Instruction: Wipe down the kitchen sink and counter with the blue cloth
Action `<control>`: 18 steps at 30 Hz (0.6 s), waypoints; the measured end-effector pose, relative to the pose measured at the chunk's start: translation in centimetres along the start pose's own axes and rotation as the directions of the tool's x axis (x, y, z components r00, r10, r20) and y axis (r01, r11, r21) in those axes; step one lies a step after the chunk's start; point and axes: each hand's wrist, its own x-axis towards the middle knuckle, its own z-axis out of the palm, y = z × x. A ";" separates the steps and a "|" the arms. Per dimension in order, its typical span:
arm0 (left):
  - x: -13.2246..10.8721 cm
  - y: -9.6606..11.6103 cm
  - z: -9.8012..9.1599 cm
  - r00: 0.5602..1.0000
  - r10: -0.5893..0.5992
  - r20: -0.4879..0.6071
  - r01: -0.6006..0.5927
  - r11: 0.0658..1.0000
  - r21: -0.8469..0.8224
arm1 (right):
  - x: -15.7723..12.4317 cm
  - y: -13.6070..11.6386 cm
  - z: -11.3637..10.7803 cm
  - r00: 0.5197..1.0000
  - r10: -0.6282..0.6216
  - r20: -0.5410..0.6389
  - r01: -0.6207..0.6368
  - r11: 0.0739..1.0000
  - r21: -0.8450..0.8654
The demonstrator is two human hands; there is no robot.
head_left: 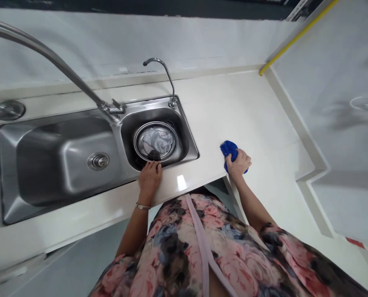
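Observation:
My right hand (238,163) presses down on a bunched blue cloth (228,149) on the white countertop (239,111), to the right of the sink. Its fingers are curled over the cloth. My left hand (150,176) rests flat on the counter's front strip, fingertips at the edge of the small sink basin (184,136), holding nothing. A thin bracelet circles the left wrist. Inside the small basin sits a round metal strainer basket (155,141) with a dark scrubber (154,155) at its near rim.
A large steel basin (57,161) with a drain lies to the left. A tall curved tap (48,55) arches over it; a thin tap (165,76) stands behind the small basin. Two round metal caps (9,109) sit far left. The wall rises at the right.

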 end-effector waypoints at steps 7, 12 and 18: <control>0.0 -0.1 -0.6 0.999 0.049 0.020 -0.049 0.999 -0.004 | -0.1 -0.4 0.0 1.000 0.011 0.003 -0.011 1.000 -0.006; 0.2 -0.4 -0.4 0.998 0.054 0.019 -0.054 0.999 0.005 | -0.2 -2.7 0.0 1.000 -0.023 -0.010 0.023 1.000 -0.022; 0.7 -1.6 0.9 0.999 0.039 -0.003 -0.039 0.999 -0.003 | -0.3 -9.7 0.5 0.977 -0.205 0.059 0.201 0.977 0.076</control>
